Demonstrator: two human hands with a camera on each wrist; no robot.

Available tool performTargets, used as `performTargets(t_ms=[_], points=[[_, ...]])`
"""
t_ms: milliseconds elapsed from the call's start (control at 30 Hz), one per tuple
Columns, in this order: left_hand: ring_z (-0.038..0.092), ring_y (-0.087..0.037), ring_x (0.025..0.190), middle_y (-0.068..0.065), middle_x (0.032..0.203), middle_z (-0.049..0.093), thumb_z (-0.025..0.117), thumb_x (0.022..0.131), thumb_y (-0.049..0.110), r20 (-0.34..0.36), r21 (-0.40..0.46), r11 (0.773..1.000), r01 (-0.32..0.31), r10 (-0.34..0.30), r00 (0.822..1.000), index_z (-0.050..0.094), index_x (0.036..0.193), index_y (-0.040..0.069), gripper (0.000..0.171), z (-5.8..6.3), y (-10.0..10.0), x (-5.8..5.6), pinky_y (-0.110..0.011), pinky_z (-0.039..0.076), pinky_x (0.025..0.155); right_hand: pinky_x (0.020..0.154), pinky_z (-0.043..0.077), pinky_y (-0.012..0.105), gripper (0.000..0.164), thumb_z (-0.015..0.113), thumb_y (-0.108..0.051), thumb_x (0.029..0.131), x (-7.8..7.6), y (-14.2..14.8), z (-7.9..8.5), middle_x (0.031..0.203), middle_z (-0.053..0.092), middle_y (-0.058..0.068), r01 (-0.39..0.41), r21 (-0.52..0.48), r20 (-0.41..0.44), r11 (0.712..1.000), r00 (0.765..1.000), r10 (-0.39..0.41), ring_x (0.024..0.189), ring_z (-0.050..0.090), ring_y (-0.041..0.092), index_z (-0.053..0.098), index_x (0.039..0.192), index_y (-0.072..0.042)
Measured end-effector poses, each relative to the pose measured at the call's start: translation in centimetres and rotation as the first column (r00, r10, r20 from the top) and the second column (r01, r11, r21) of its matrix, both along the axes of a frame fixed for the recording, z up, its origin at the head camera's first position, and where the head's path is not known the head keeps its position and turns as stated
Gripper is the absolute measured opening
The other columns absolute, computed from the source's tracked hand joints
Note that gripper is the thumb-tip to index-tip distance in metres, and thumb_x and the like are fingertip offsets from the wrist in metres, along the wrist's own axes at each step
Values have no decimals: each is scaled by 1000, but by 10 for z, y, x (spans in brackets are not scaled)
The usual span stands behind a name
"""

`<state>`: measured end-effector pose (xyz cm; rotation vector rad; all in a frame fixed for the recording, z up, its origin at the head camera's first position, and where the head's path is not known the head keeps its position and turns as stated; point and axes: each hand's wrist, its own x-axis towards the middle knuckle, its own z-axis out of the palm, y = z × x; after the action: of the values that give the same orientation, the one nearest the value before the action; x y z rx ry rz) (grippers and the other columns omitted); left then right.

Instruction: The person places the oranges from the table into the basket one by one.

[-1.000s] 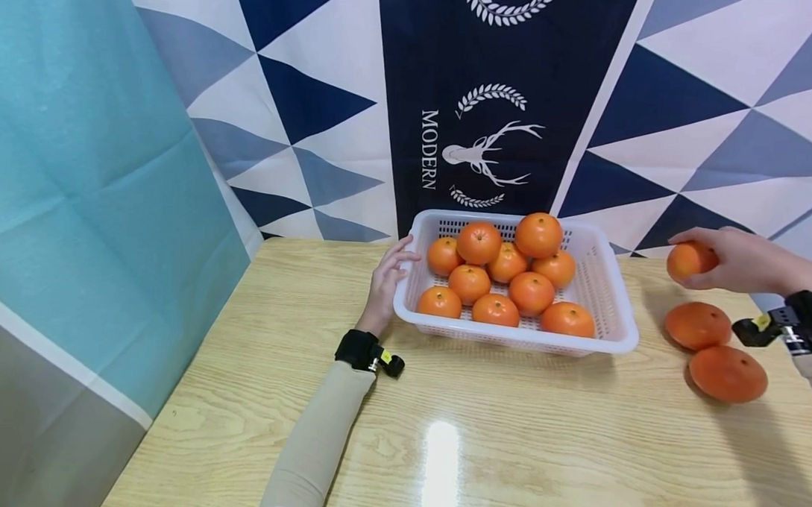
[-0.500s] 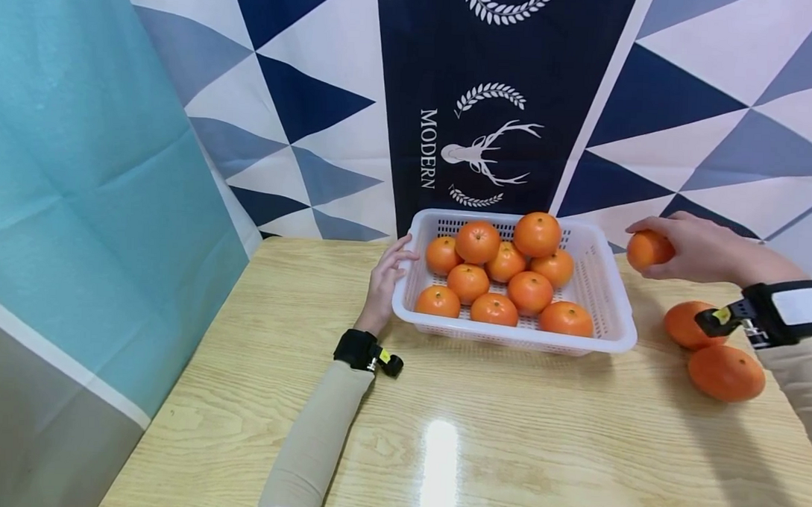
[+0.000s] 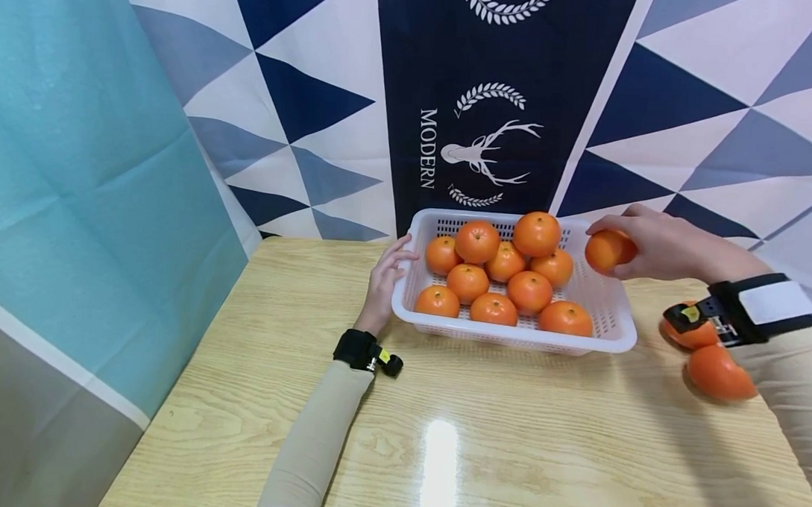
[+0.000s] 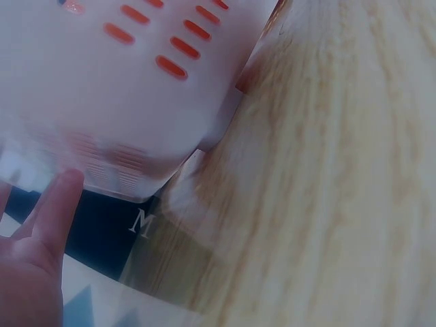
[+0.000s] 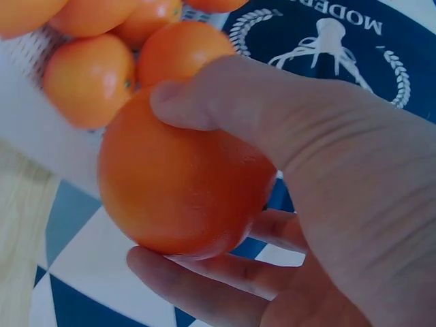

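My right hand (image 3: 668, 244) holds a tangerine (image 3: 610, 252) over the right end of the white plastic basket (image 3: 619, 313). In the right wrist view, the thumb lies on top of the held tangerine (image 5: 184, 177) with the other fingers under it. Several more tangerines (image 3: 530, 292) fill the left and middle of the basket, two of them stacked higher at the back. My left hand (image 3: 381, 286) rests with fairly straight fingers on the basket's left rim. The left wrist view shows a fingertip against the slotted basket wall (image 4: 122, 82).
Two tangerines (image 3: 719, 372) lie on the wooden table (image 3: 521, 429) at the right, one partly hidden by the right wrist's camera (image 3: 686, 315). A patterned cloth (image 3: 330, 109) hangs right behind the basket, and a teal cloth (image 3: 99, 183) hangs at the left.
My right hand has carried its tangerine leftward, from above the loose ones at the right to over the basket's right end. The left hand and basket have stayed in place.
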<state>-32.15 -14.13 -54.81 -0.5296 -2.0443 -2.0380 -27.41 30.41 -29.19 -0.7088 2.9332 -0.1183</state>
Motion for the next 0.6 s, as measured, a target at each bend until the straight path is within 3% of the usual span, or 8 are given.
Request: performTargets(t_ms=[300, 367, 533, 600], points=[[38, -18, 171, 11, 176, 51, 53, 104, 16, 6, 2, 1000, -17, 17, 1000, 81, 125, 19, 36, -1, 1, -1, -50, 33, 141, 80, 61, 48, 66, 94, -12, 83, -1, -25, 5, 128, 63, 32, -44, -19, 1, 999, 999, 44, 99, 64, 36, 70, 144, -10], [39, -21, 171, 7, 176, 51, 53, 103, 17, 0, 2, 1000, -32, 32, 1000, 81, 124, 18, 35, 5, 3, 5, -48, 34, 140, 80, 60, 46, 66, 94, -13, 82, -2, -31, 5, 127, 63, 31, -56, -19, 0, 998, 998, 56, 98, 64, 35, 70, 144, -10], [40, -34, 171, -8, 177, 51, 50, 103, 19, -37, -12, 999, -49, 49, 998, 79, 125, 8, 38, 37, 10, 34, -53, 37, 139, 78, 58, 44, 67, 93, -12, 82, -5, -46, 5, 127, 63, 30, -75, -15, 11, 997, 997, 76, 96, 63, 33, 70, 144, -9], [40, -35, 171, -9, 177, 51, 50, 103, 20, -43, -21, 998, -54, 53, 998, 79, 125, 7, 39, 38, 10, 35, -54, 37, 139, 79, 60, 45, 67, 93, -11, 82, -4, -54, 6, 129, 63, 31, -79, -15, 21, 997, 997, 80, 95, 63, 33, 70, 145, -9]])
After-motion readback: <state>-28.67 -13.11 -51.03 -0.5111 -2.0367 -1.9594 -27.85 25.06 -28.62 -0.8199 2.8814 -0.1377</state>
